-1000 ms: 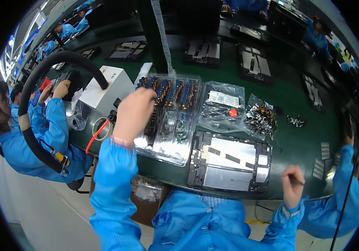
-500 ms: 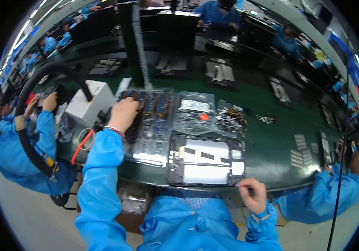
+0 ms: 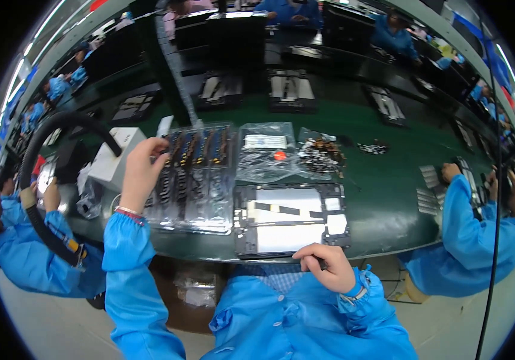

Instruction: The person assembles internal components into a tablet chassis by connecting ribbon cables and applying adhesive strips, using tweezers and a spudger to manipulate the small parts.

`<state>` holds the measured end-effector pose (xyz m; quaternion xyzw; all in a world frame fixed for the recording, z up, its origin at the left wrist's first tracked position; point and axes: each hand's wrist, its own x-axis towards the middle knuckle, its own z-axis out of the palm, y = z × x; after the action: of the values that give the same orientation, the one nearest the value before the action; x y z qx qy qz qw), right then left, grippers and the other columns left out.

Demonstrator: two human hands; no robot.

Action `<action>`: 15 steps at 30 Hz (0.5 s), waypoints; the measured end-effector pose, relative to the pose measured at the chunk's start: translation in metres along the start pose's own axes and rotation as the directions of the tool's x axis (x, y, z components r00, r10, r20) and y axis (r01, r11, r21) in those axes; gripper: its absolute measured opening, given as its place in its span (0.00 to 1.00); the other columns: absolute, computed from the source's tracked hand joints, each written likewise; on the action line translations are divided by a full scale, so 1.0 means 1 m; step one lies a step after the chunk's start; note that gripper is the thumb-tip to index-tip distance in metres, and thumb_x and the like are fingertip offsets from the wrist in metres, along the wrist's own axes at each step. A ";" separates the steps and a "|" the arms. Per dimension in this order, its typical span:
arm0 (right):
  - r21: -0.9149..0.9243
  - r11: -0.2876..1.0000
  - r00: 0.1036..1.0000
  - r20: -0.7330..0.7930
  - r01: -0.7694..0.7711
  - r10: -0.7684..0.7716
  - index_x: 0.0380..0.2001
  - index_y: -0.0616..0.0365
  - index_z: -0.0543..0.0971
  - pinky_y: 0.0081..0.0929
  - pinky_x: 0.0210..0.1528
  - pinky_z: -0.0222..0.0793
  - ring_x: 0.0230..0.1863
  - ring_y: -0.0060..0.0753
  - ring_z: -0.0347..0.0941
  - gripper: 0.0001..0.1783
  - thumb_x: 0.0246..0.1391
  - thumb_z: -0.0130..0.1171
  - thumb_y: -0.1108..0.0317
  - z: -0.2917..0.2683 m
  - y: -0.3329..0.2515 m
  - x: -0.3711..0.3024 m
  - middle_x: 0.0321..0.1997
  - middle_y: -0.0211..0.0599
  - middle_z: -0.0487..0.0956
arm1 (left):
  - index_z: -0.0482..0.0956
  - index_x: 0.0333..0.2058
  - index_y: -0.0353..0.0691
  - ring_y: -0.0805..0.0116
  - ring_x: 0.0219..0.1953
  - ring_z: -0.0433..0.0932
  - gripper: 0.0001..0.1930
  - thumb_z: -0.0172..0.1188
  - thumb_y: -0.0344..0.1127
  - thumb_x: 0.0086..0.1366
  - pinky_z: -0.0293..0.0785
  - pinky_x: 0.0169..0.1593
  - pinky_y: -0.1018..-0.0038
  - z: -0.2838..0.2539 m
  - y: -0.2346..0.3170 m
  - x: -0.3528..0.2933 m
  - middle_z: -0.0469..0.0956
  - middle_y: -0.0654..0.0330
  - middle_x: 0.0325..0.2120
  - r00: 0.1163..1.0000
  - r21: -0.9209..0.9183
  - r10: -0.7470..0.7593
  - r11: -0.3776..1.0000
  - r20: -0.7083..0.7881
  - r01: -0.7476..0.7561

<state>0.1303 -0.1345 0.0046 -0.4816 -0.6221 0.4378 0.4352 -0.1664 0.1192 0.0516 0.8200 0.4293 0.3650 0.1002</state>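
Observation:
My left hand point(image 3: 141, 171) reaches over the top left corner of a clear plastic tray point(image 3: 192, 178) that holds rows of small parts, its fingers curled at the tray's edge; whether it grips anything I cannot tell. My right hand point(image 3: 323, 267) rests at the near table edge, fingers closed around a thin dark tool that I cannot identify. It sits just below an opened tablet frame point(image 3: 290, 219), which lies flat with white and black panels showing.
Clear bags of small parts point(image 3: 266, 157) lie behind the frame. A white box point(image 3: 116, 159) and a black hose point(image 3: 59, 129) stand at the left. Co-workers in blue sit at my left point(image 3: 35, 252) and right point(image 3: 479, 240). The green table point(image 3: 383, 186) curves around.
My right hand has moved from the far right to the near edge below the frame. My left hand stays at the tray's top left corner. The view has tilted.

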 end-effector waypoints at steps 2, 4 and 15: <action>0.023 1.000 1.000 0.025 0.003 -0.004 0.37 0.67 0.74 0.18 0.30 0.66 0.24 0.20 0.65 0.20 0.38 0.43 0.87 0.006 0.000 0.005 0.19 0.29 0.68 | 0.75 0.36 0.36 0.67 0.33 0.77 0.11 0.60 0.24 0.51 0.74 0.38 0.75 0.004 -0.008 0.002 0.76 0.57 0.30 0.994 -0.110 -0.104 0.988 0.020 0.105; 0.041 0.999 0.999 0.049 0.008 -0.010 0.37 0.67 0.74 0.19 0.31 0.66 0.24 0.21 0.66 0.20 0.38 0.43 0.87 0.013 -0.002 0.009 0.19 0.30 0.68 | 0.75 0.36 0.36 0.68 0.33 0.77 0.11 0.60 0.25 0.52 0.73 0.38 0.76 0.004 -0.018 0.004 0.77 0.58 0.30 0.986 -0.144 -0.163 0.976 0.026 0.165; 0.641 0.716 0.960 0.148 -0.277 0.239 0.43 0.67 0.75 0.14 0.33 0.65 0.30 0.18 0.69 0.13 0.57 0.51 0.70 0.032 -0.010 0.065 0.29 0.32 0.76 | 0.78 0.31 0.36 0.64 0.30 0.76 0.11 0.58 0.23 0.44 0.75 0.31 0.72 0.012 0.116 -0.068 0.74 0.58 0.27 0.792 0.019 0.607 0.794 -0.064 -0.607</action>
<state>0.0871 -0.0767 0.0142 -0.3681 -0.3677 0.6970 0.4934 -0.1099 -0.0033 0.0640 0.9017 0.1463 0.4054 -0.0354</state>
